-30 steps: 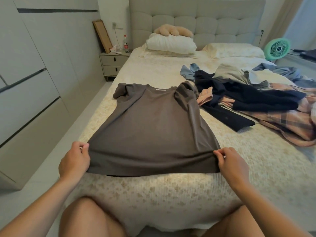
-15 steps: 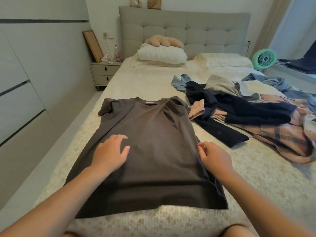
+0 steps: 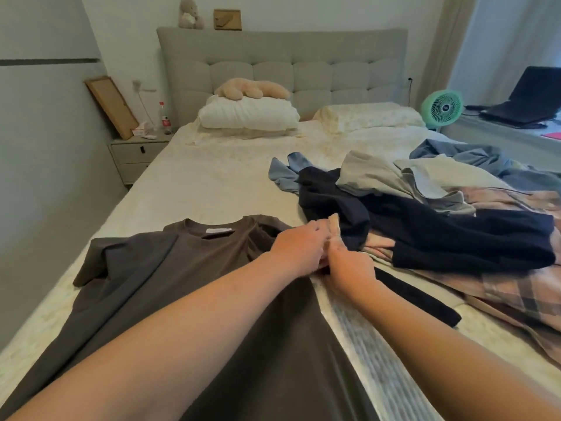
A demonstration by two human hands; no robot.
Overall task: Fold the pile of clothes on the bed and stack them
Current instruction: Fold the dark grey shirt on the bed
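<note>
Clothes for folding lie on the cream patterned bed. Nearest me, the dark brown short-sleeved T-shirt lies spread flat, collar away from me. My left hand and right hand meet at its right shoulder edge, fingers curled; motion blur prevents confirming exactly which fabric each hand grips. Just beyond, touching the hands, is the unfolded pile: a navy garment, pink plaid fabric, a grey garment and light blue cloth. Farther off, a white pillow rests against the headboard.
</note>
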